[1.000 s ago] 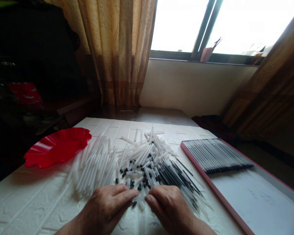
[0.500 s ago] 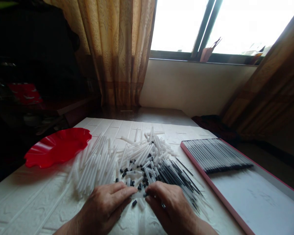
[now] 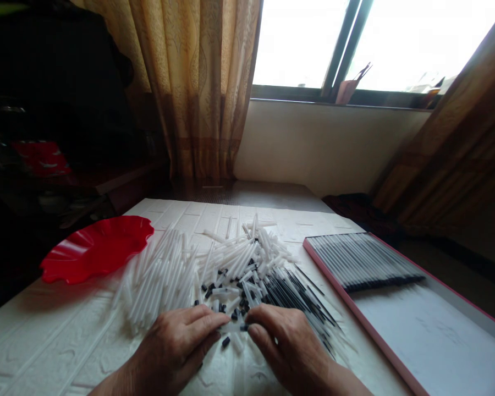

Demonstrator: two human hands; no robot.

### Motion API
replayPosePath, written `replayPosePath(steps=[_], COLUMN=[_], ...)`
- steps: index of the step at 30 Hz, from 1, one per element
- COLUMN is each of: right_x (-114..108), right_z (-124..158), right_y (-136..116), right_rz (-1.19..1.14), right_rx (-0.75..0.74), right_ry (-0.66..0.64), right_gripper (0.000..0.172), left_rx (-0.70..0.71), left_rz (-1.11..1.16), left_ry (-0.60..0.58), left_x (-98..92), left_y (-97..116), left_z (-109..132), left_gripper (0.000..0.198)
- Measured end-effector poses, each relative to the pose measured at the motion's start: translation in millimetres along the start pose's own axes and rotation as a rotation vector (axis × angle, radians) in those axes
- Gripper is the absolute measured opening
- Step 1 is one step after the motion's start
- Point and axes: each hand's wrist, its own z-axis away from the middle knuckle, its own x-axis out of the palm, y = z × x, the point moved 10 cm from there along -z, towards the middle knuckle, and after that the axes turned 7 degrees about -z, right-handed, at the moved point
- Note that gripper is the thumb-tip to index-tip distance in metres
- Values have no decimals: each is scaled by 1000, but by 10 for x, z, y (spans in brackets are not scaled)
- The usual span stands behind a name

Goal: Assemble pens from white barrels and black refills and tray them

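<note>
Between my hands lies a short translucent tube [image 3: 233, 327] with a black piece at its right end. My left hand [image 3: 185, 341] pinches the tube's left end between thumb and fingertips. At the right end, my right hand [image 3: 286, 341] has its thumb and forefinger closed on the black piece [image 3: 244, 326]. A loose black cap [image 3: 225, 342] rests just below the tube. Beyond my hands are scattered black caps and short clear pieces, with white tubes [image 3: 165, 275] to the left and a bundle of thin black rods [image 3: 299, 294] to the right.
A red scalloped dish [image 3: 99, 247] stands at the left of the white table [image 3: 45, 341]. On the right, a pink-edged tray [image 3: 379, 352] holds a row of filled tubes [image 3: 365, 258]. Curtains and a window are behind.
My right thumb and fingers have shifted slightly around the tube's right end. My left hand has hardly moved.
</note>
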Motion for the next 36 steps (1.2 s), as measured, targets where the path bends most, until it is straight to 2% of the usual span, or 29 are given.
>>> replayPosePath(steps=[6,9,12,15,17,19,21,25,28,30,32,36], right_x=[-1,-154,-269,-218,-131,-45,20,74,180,287,360,424], right_z=[2,-16,-27,-31,-26,-16,-7,-7,-3,9,17,8], right_y=[-6,89,184,116,8,-97,-163,-124,-69,-40,-13,46], right_rz=[-95,-128,-201,-236,-218,-199,-188,-65,179,309,391,489], right_rx=[-9,46,113,79,18,-49,-98,-77,-25,12,52,111], right_ry=[-21,65,131,123,105,85,56,8,-72,-140,-163,-145], right_gripper=[24,26,29,26,24,24,24,16,8,2,4,6], left_rx=[-19,-147,-422,-654,-703,-682,-658,-761,-829,-827,-730,-437], left_rz=[-23,79,423,885,1112,1209,1217,1199,1125,1068,941,572], left_ry=[58,160,244,270,243,187,169,280,225,173,109,25], left_x=[-73,-244,-309,-118,41,139,160,138,220,266,247,94], left_y=[-51,-222,-538,-726,-705,-616,-549,-639,-700,-704,-640,-387], left_z=[24,40,105,192,197,161,131,193,261,285,239,62], left_gripper=[26,24,15,31,39,38,34,40,47,46,40,29])
